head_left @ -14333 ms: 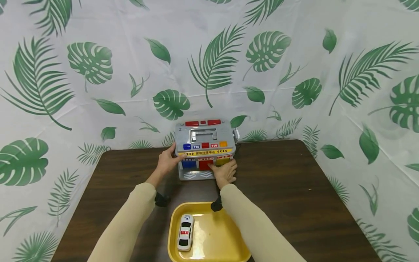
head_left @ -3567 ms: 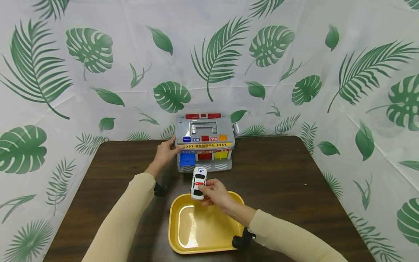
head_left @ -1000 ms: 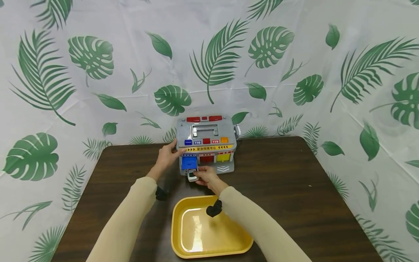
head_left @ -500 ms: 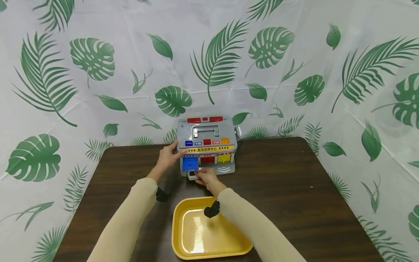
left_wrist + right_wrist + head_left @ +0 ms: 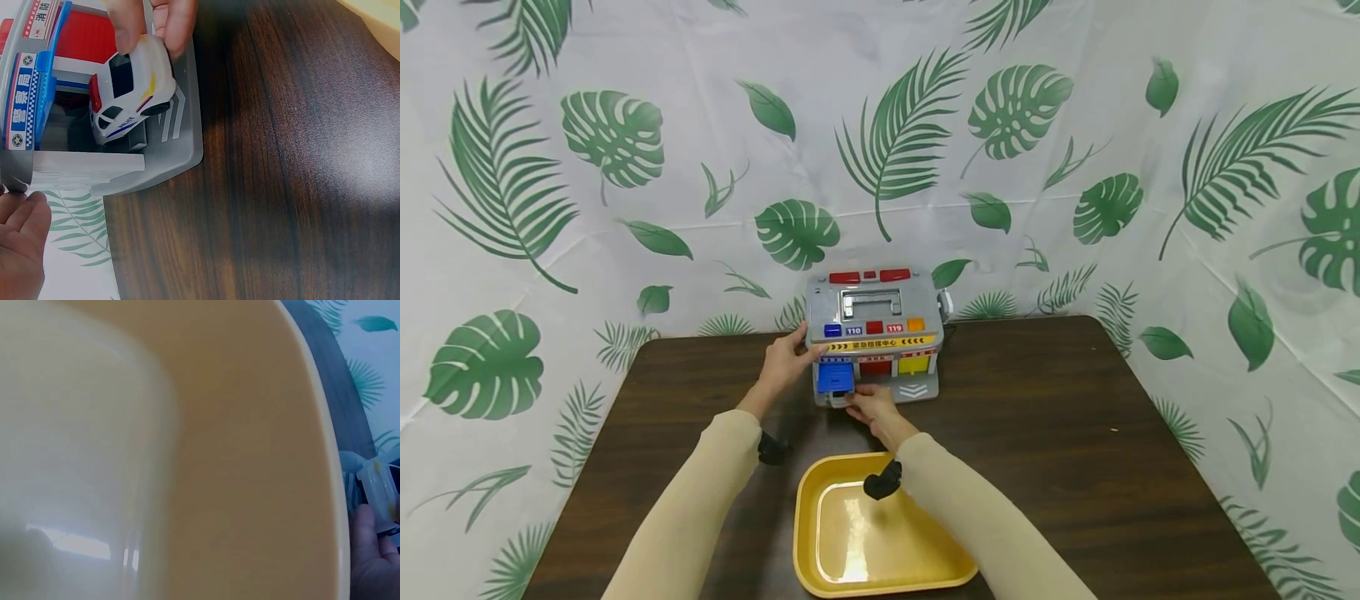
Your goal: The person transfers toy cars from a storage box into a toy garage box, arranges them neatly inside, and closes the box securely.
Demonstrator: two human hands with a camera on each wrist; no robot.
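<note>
A grey toy emergency-center garage [image 5: 917, 292] with blue, red and yellow doors stands at the table's back. My left hand [image 5: 780, 364] grips its left side, thumb over the front edge. The blue door [image 5: 835, 377] is swung up and outward; the red and yellow ones are down. Between thumb and fingers, my right hand [image 5: 877, 408] pinches a white toy police car [image 5: 134, 84]. In the left wrist view, the car sits at an angle, partly inside the left bay. From above, the door hides most of it. The right wrist view catches only the car's edge beside my fingers.
A yellow tray [image 5: 887, 542] lies on the dark wooden table [image 5: 1037, 442] in front of the garage, below my right forearm. Its wall fills most of the right wrist view. A leaf-print cloth [image 5: 700, 125] hangs close behind the garage.
The blue door, down at first, is now up. The car left the tray in my right hand and moved forward into the left bay, slightly deeper over the last second. My left hand stayed put.
</note>
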